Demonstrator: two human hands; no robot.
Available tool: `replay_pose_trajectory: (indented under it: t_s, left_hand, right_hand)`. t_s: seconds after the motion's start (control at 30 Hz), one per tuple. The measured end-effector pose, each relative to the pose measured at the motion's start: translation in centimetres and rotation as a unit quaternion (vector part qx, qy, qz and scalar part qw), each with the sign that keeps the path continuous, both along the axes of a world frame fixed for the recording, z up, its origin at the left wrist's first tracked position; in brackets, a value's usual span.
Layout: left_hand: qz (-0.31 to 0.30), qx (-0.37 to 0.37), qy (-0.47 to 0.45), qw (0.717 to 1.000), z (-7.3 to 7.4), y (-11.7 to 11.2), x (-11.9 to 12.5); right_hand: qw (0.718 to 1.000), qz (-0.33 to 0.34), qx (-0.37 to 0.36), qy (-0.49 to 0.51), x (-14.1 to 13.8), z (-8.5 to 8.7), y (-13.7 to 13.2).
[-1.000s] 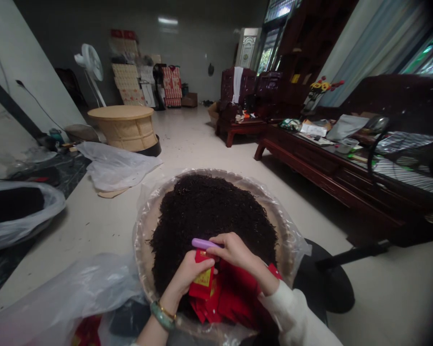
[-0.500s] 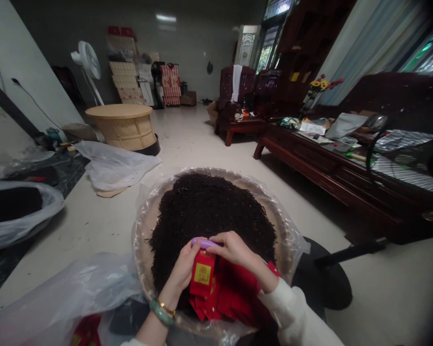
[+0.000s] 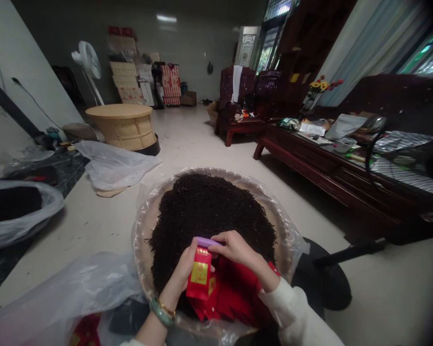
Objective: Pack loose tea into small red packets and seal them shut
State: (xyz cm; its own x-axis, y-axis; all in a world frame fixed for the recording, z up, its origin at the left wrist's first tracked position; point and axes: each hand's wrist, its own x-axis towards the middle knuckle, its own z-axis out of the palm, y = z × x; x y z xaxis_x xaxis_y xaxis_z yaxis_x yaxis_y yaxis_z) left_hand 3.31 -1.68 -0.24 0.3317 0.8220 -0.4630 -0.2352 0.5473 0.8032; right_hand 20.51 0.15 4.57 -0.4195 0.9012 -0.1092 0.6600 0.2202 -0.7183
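On my feed from the head camera, I have the small red packet (image 3: 199, 274) in plain sight: an upright oblong with a glossy, bright red front, a yellow square panel bearing faint marks in the middle, and a line of small pale gold characters near its top edge. It hangs over the near part of a wide, round, shallow tray lined with clear plastic (image 3: 143, 235), leaning slightly, its lower end over a loose pile of deep red packets (image 3: 234, 293). My left hand (image 3: 183, 269), the one with the pale green bangle (image 3: 161, 313) at its wrist, has its grip closed on the packet's upper left side. My right hand (image 3: 234, 247), coming out of a white sleeve (image 3: 292, 307), pinches the right end of a smooth lilac plastic bar (image 3: 206, 242) that lies across the packet's top edge. I cannot tell whether the left fingertips also press on the bar's other end. Just beyond both hands, a heap of thin, dark, dry strands (image 3: 212, 206) fills most of the tray.
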Motion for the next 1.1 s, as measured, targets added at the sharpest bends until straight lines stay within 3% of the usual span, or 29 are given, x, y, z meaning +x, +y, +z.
replay_pose_trajectory:
  t_s: [0.6,0.77,0.93,1.03,1.1]
  left_hand:
    - [-0.004,-0.014,-0.004,1.000,0.0,0.2,-0.2]
    - [0.003,-0.021,0.011,1.000,0.3,0.2,-0.5]
    - [0.024,-0.041,0.002,0.999,0.4,0.1,-0.5]
    - [0.048,-0.040,0.008,0.998,0.0,0.1,-0.2]
    - [0.052,-0.032,0.013,0.998,-0.3,0.1,-0.1]
  right_hand:
    - [1.000,-0.006,0.025,-0.008,-0.2,-0.6,-0.2]
    - [0.997,-0.070,0.013,-0.018,0.8,-1.4,0.5]
    - [0.977,-0.155,0.006,-0.145,2.4,-3.9,1.4]
    - [0.968,-0.168,0.052,-0.177,2.4,-4.7,1.3]
    - [0.974,-0.162,0.097,-0.130,1.7,-4.6,1.0]
